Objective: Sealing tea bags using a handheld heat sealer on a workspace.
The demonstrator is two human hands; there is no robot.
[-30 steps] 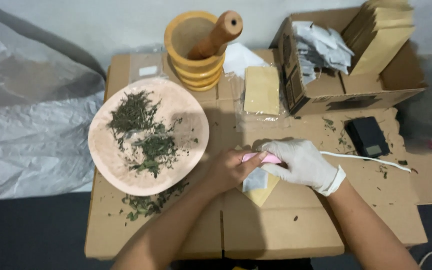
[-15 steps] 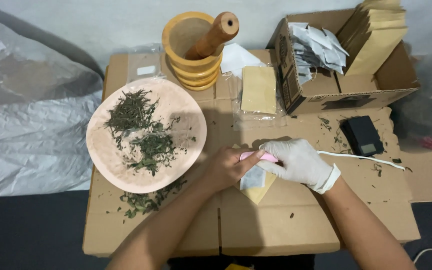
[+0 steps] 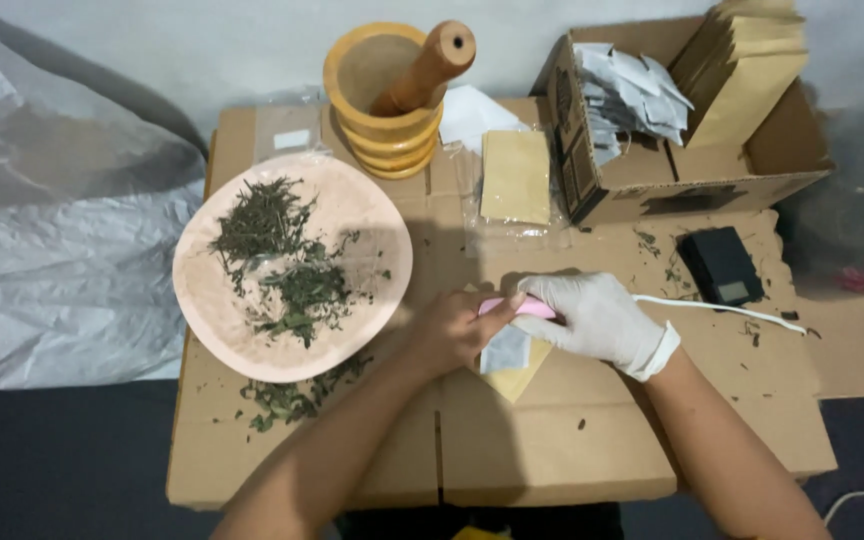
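Both hands meet mid-table on the cardboard top: bare left hand (image 3: pixel 452 330) pinches a small white sachet (image 3: pixel 505 350) w/ kraft pouch (image 3: pixel 519 375) under it, gloved right hand (image 3: pixel 592 315) is clamped on a pink corded sealer (image 3: pixel 517 307) at its top edge. Looks mid-seal, one sachet. Dried herbs (image 3: pixel 287 265) left on pink plate (image 3: pixel 242 340) far left; empty sachets (image 3: pixel 637 90) wait in box (image 3: pixel 712 180), so plenty to go.

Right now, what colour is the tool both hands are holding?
Pink, with a white cord; the tool shows best in the head view.
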